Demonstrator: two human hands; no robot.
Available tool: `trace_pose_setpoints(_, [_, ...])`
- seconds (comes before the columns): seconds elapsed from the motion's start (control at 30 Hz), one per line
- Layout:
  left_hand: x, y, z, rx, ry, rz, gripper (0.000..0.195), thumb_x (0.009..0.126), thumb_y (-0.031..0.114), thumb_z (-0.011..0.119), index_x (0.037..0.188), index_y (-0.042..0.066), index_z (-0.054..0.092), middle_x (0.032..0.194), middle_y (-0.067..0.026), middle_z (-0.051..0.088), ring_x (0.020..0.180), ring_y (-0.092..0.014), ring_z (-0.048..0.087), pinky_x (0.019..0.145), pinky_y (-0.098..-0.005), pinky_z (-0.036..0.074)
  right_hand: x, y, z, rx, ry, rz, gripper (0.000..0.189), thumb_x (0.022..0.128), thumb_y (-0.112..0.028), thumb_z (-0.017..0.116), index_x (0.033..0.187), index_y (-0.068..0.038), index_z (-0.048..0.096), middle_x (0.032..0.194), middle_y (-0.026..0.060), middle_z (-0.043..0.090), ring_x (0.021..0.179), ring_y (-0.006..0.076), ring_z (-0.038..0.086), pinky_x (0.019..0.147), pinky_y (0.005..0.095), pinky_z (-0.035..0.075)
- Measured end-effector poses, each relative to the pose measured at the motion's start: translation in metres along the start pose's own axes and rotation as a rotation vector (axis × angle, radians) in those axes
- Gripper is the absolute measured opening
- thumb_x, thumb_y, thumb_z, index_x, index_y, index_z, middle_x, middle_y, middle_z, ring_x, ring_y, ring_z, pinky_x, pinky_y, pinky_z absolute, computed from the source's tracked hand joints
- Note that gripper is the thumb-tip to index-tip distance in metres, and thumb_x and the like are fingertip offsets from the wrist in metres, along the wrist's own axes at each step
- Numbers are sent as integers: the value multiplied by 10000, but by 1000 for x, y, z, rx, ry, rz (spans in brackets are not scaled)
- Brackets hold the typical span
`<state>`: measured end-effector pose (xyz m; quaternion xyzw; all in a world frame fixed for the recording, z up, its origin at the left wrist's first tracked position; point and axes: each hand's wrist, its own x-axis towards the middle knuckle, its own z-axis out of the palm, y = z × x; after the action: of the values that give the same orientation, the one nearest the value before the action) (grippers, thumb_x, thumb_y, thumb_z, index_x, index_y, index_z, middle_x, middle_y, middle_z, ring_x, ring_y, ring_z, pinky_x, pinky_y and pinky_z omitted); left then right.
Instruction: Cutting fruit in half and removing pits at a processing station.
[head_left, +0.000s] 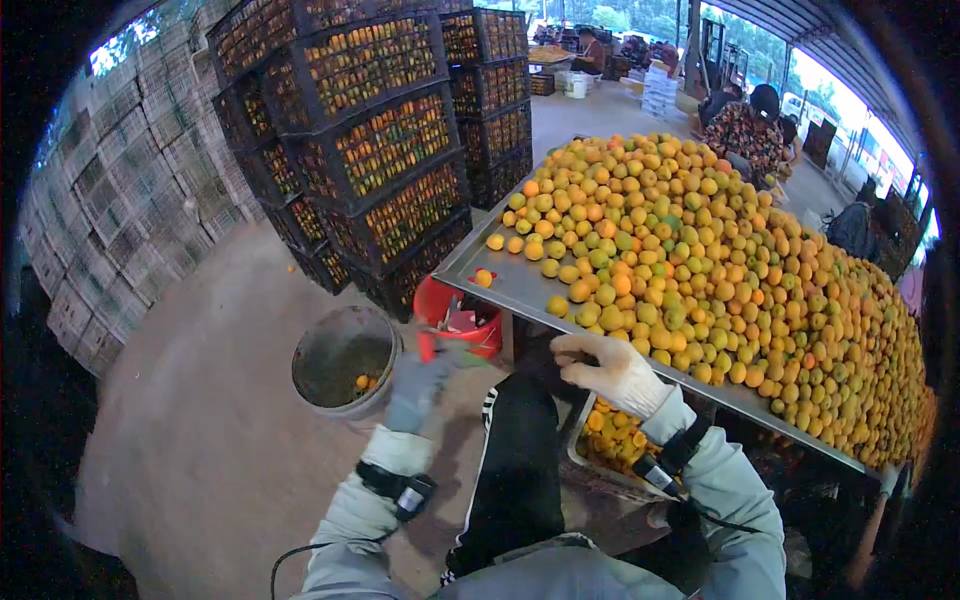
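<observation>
My left hand (414, 390), in a grey glove, is motion-blurred between a grey bucket (304, 382) and a red bucket (489, 341). Something green shows faintly by its fingertips; whether it grips this cannot be told. My right hand (611, 373), in a cream knit glove, hovers by the near edge of a metal table (517, 289). Its thumb and fingers are apart, with nothing visible between them. Yellow-orange fruit, likely apricots (675, 247), are heaped on the tabletop. Below my right wrist, a tub (576, 442) holds cut or split orange fruit (611, 435).
Black plastic crates (390, 142) full of fruit are stacked tall behind the buckets. Pale crates (135, 187) form a wall at left. Across the table sits a person in a patterned top (746, 135). My knee (521, 420) is between my arms.
</observation>
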<state>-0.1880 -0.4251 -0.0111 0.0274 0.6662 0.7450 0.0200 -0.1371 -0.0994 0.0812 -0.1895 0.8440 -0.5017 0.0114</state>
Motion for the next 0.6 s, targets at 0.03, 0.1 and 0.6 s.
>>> trace_pose_setpoints(0.03, [9,-12,-25,59,79,68,218,898,230,749,1027,62,698,814,21,643,649,-66,529,560,-253,408,-14,8,-9,-6,-6,52,377,900,-190,669,1207,28,683,1100,136,730,1002,204,691,905,326,531])
trace_pose_setpoints(0.1, [27,-29,-95,292,239,186,244,894,248,734,1061,73,706,865,-70,667,737,-212,582,638,-350,454,-41,24,-25,-16,-23,155,419,900,-214,665,1245,25,666,1178,145,723,1073,217,691,961,332,521])
trace_pose_setpoints(0.6, [127,0,266,915,-500,453,403,932,393,683,1213,104,695,1020,-194,717,953,-375,692,843,-458,528,-161,185,-156,-108,209,441,364,938,-310,638,1198,-68,715,1162,149,730,1107,282,686,977,359,513])
